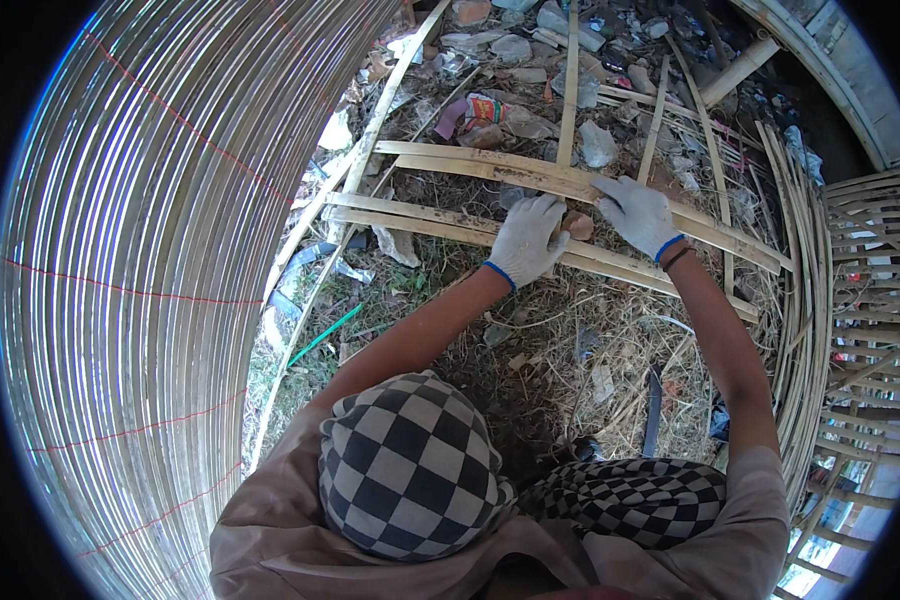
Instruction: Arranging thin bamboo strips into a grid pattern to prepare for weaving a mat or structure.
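Note:
My left hand (530, 240), in a white knitted glove with a blue cuff, curls over the nearer pair of light bamboo strips (420, 216). My right hand (638, 215), gloved the same way, closes on the farther pair of bamboo strips (470, 160), with its index finger lying along the top. Both pairs run crosswise, roughly side by side, and slope down toward the right. An upright bamboo strip (570, 90) meets the farther pair from behind. Between my hands shows a reddish-brown stone (577, 226). The fingertips under the strips are hidden.
A tall bamboo slat screen (150, 230) laced with red cord curves along the left. Long slats (800, 250) and a slatted bamboo panel (875, 330) stand at the right. Rubble and a crumpled wrapper (485, 110) lie beyond. A dark flat blade-like piece (653, 410) rests on dry grass.

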The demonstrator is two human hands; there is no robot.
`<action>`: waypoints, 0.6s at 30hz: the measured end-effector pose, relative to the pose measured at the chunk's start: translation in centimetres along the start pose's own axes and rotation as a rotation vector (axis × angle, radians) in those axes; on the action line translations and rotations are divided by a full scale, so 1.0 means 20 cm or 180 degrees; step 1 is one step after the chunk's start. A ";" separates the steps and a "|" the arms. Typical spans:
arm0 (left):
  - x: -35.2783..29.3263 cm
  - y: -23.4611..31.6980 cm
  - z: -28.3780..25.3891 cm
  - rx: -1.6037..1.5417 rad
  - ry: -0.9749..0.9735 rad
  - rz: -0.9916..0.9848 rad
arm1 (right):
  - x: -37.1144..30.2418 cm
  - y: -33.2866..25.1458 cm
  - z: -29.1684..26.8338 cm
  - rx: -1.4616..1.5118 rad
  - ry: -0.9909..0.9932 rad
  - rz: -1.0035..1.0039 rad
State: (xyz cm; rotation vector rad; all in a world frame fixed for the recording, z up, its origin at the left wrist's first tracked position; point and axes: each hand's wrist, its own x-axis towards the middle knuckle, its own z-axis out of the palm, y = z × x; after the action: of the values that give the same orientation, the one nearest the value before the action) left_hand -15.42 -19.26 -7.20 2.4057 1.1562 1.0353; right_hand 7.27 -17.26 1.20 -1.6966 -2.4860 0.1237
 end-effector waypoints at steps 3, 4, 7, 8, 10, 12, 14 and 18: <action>0.01 0.01 0.02 -0.0023 0.0033 0.0059 | 0.07 0.00 0.06 -0.0018 0.0226 -0.0290; 0.00 0.01 0.02 -0.0035 0.0045 0.0096 | 0.10 -0.03 0.07 0.0090 0.0229 -0.0366; -0.01 0.00 0.02 -0.0043 0.0122 0.0072 | 0.18 -0.08 0.10 0.0188 0.0134 -0.0416; -0.01 0.00 0.02 -0.0027 0.0130 0.0086 | 0.20 -0.08 0.11 0.0165 0.0041 -0.0355; -0.01 0.00 0.01 -0.0064 0.0137 0.0045 | 0.20 -0.06 0.13 0.0265 0.0057 -0.0390; -0.01 0.00 0.00 -0.0119 -0.0071 -0.0044 | 0.19 -0.05 0.16 0.0360 0.0073 -0.0411; -0.01 0.02 0.01 -0.0150 -0.0090 -0.0126 | 0.18 -0.04 0.19 0.0558 0.0391 -0.0687; -0.02 -0.01 0.01 -0.0082 0.0306 0.0102 | 0.23 -0.11 0.18 0.0509 0.0379 -0.0722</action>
State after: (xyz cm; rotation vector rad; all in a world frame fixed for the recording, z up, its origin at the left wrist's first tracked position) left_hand -15.55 -19.48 -7.60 2.3855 1.1314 1.1803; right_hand 3.05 -13.85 -1.81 -1.3123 -2.4843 0.1866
